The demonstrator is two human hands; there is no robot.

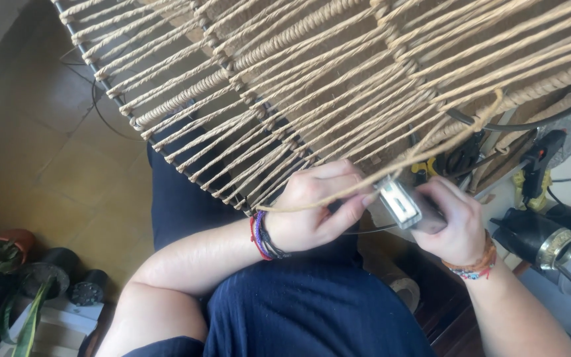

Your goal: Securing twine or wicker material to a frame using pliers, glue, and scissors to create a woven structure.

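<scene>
A loose strand of tan cord (338,194) runs across the centre of the frame, pinched in the closed fingers of the left hand (315,205), which is curled tight around it just below the weave. The cord rises to the right toward the upper right of the frame. Just beside that hand, the right hand (454,221) is wrapped firmly around a small silver metal lighter (399,203), its top pointing toward the cord and the left fingertips, almost touching them. Both wrists wear bracelets: red and purple bands (264,236) on the left, orange beads (477,264) on the right. Above the hands, filling the top of the frame, a woven panel of tan cord (285,73) is stretched over a thin metal frame (94,66). Below, the person's lap is covered in dark blue cloth (299,311). At lower left, potted plants (8,254) stand on a tiled floor (54,152). At right, a black glue gun (540,158) and a dark kettle (540,238) sit on a surface.
</scene>
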